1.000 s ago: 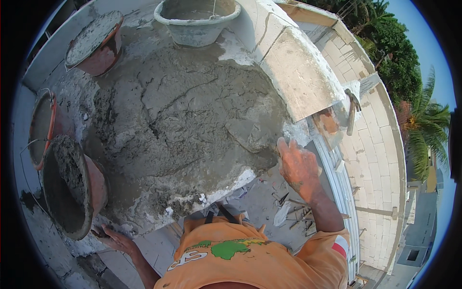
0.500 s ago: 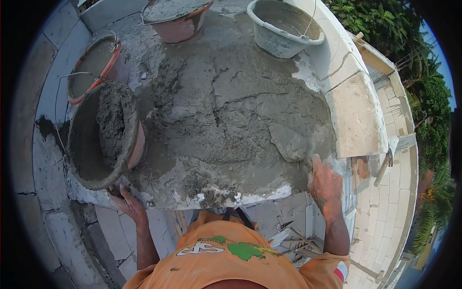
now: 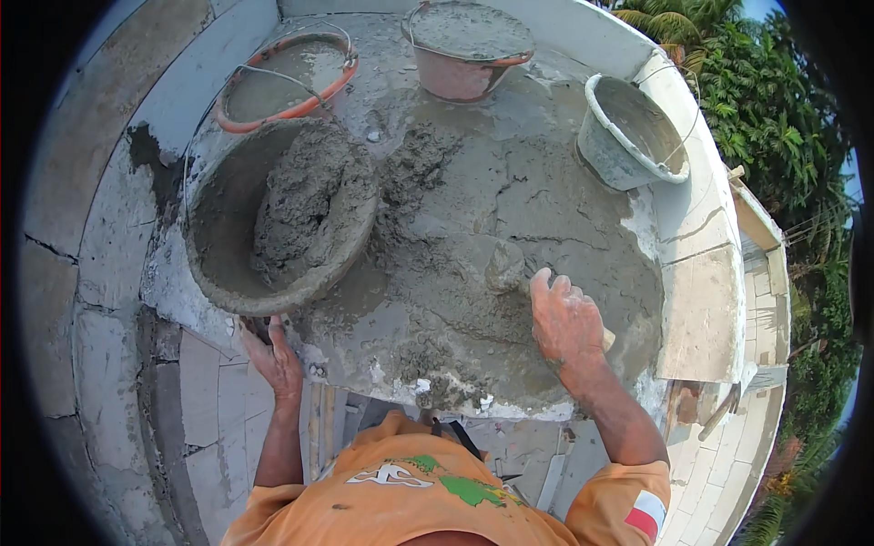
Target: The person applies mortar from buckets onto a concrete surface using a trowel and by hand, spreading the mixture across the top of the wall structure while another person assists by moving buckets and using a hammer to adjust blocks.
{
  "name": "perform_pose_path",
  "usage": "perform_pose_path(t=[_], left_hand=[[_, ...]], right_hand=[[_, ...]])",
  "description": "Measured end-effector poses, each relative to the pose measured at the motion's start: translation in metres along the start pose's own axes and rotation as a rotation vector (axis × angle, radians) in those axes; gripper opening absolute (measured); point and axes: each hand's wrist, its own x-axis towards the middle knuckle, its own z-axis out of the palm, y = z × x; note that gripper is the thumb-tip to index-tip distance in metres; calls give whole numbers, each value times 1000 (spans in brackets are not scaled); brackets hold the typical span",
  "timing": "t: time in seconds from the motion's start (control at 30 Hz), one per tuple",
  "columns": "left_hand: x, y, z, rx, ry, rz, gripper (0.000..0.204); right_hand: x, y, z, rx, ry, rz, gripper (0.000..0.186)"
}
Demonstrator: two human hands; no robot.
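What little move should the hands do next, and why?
Maybe the right hand should bring the trowel left to scoop from the nearest bucket. It grips the trowel, mortar is heaped inside that bucket, and the left hand is by the near rim, seemingly ready to steady it.

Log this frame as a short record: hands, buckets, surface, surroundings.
right hand: closed around the handle of a mortar-coated trowel
left hand: thumb and fingers apart, at the lower edge of the nearest bucket; contact unclear
nearest bucket contents: grey mortar, heaped toward its right side
other buckets: orange-rimmed bucket, reddish bucket, grey bucket
surface: wet, uneven mortar layer
right edge: pale block wall, greenery beyond
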Motion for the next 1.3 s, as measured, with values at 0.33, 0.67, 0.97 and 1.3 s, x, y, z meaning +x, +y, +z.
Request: perform_pose_path(t=[0.33,0.67,0.97,1.3], left_hand=[[-2,-1,1,30,-25,8,57],[-1,0,-1,86,-26,10,60],[0,4,0,2,-23,-26,62],[-4,3,3,-10,-17,-6,62]], right_hand=[[80,99,46,-125,40,250,28],[144,7,37,-76,138,167,34],[143,100,58,93,127,230,11],[30,136,40,142,-13,465,20]])
